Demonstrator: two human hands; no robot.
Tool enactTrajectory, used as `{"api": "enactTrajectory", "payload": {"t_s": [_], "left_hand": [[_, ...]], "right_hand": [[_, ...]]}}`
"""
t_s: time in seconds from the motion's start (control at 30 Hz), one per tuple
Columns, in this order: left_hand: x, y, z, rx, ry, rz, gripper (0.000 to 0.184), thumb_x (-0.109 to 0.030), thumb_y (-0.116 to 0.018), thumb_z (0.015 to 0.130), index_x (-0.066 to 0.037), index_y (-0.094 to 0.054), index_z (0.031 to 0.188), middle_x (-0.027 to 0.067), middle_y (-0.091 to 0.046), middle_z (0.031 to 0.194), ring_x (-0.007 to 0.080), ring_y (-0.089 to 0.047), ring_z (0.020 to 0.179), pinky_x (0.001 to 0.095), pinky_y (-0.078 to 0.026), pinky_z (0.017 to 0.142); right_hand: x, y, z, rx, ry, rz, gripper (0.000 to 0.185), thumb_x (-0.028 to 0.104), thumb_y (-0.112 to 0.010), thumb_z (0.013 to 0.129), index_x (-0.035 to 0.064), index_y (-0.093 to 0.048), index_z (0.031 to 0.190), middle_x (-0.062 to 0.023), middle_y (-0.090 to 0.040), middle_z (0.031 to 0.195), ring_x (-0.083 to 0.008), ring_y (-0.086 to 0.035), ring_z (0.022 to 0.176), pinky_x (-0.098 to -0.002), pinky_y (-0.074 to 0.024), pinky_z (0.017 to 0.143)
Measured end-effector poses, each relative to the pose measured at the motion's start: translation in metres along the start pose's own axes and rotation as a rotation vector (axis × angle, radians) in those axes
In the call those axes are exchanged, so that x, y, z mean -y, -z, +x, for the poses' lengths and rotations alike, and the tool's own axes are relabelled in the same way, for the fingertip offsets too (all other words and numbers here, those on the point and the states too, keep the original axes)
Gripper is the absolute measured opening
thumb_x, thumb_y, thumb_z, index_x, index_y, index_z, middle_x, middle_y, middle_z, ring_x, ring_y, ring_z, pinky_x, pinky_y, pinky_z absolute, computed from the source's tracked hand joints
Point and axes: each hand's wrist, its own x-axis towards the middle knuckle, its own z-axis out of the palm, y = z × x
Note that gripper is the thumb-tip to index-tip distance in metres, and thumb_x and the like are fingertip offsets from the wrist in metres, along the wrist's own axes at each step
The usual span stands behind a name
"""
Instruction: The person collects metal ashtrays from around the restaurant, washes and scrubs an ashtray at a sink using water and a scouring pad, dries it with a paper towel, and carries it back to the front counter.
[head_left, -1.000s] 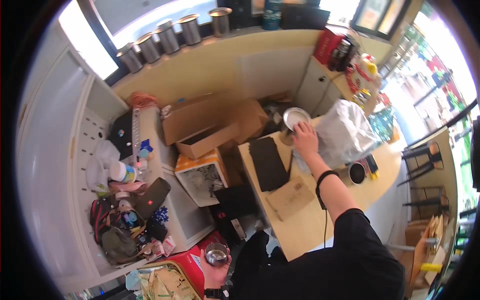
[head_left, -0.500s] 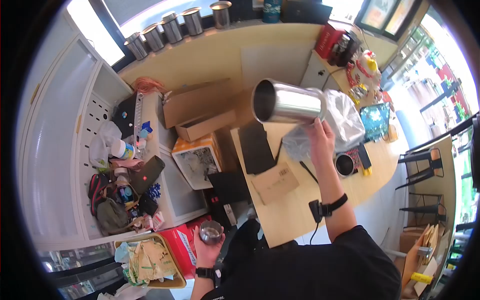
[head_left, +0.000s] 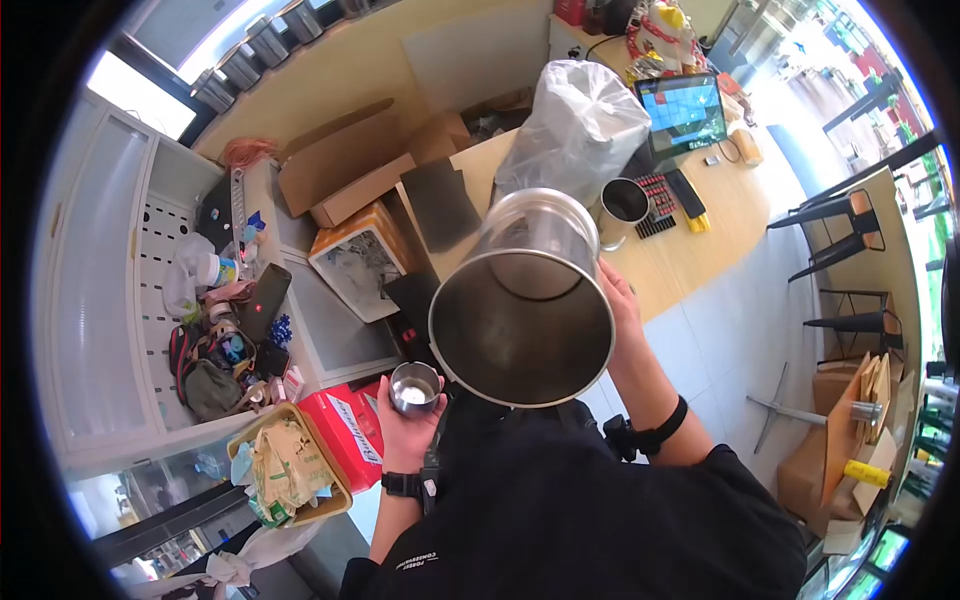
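In my right hand (head_left: 622, 310) is a large stainless steel canister (head_left: 522, 325). It is tilted so that its wide open mouth faces me, and its inside looks bare. My fingers wrap its right side, partly hidden behind it. Lower and to the left, my left hand (head_left: 404, 428) holds a small round metal cup (head_left: 415, 388) with its opening up. The cup and the canister are close but apart. Beyond the canister, a clear plastic bag (head_left: 575, 125) lies on the wooden table (head_left: 700, 262), beside another metal canister (head_left: 625, 203) standing upright.
A tablet screen (head_left: 683, 112) and a keyboard (head_left: 656, 205) are on the table. To the left are a foam box (head_left: 350, 268), a red carton (head_left: 343, 430), a waste bin (head_left: 345, 495) and a cluttered shelf (head_left: 235, 400). Several metal canisters (head_left: 240, 68) line the sill.
My right hand has brought the canister down and nearer, turning its mouth from the left toward me. My left hand still holds the cup. The view has shifted to the right.
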Motion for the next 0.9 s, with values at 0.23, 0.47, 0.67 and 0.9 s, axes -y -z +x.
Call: {"api": "enactTrajectory", "payload": {"t_s": [0.23, 0.47, 0.67, 0.9], "left_hand": [[0.019, -0.052, -0.016, 0.196, -0.221, 0.271, 0.042, -0.043, -0.047, 0.098, -0.009, -0.055, 0.121, 0.0088, -0.064, 0.115, 0.0260, -0.061, 0.108, 0.0494, -0.049, 0.091], [0.078, -0.079, 0.034, 0.351, 0.069, 0.427, 0.047, -0.043, -0.042, 0.101, -0.004, -0.053, 0.124, 0.0156, -0.063, 0.114, 0.0310, -0.062, 0.108, 0.0492, -0.053, 0.088], [0.108, -0.107, 0.052, 0.478, 0.226, 0.593, 0.049, -0.047, -0.051, 0.096, -0.003, -0.055, 0.119, 0.0128, -0.065, 0.111, 0.0290, -0.064, 0.103, 0.0495, -0.055, 0.085], [0.135, -0.111, 0.100, 0.391, -0.493, 1.568, 0.049, -0.041, -0.070, 0.086, 0.000, -0.053, 0.106, 0.0122, -0.064, 0.085, 0.0221, -0.066, 0.078, 0.0330, -0.051, 0.064]], "right_hand": [[-0.057, 0.118, -0.039, -0.207, -0.190, -0.099, 0.029, 0.024, -0.044, 0.103, 0.0027, -0.058, 0.118, -0.0080, -0.067, 0.107, -0.0192, -0.067, 0.095, -0.0368, -0.0537, 0.086], [-0.124, 0.223, -0.088, -0.573, -0.421, -0.271, 0.033, 0.031, -0.047, 0.101, 0.0074, -0.059, 0.122, -0.0063, -0.065, 0.108, -0.0190, -0.063, 0.092, -0.0368, -0.0516, 0.084], [-0.130, 0.240, -0.078, -0.598, -0.345, -0.353, 0.034, 0.031, -0.047, 0.101, 0.0041, -0.060, 0.116, -0.0079, -0.065, 0.102, -0.0194, -0.064, 0.086, -0.0360, -0.0544, 0.076], [-0.153, 0.275, -0.067, -0.578, -0.360, -0.460, 0.030, 0.024, -0.047, 0.098, 0.0004, -0.062, 0.109, -0.0093, -0.067, 0.094, -0.0213, -0.068, 0.080, -0.0350, -0.0574, 0.072]]}}
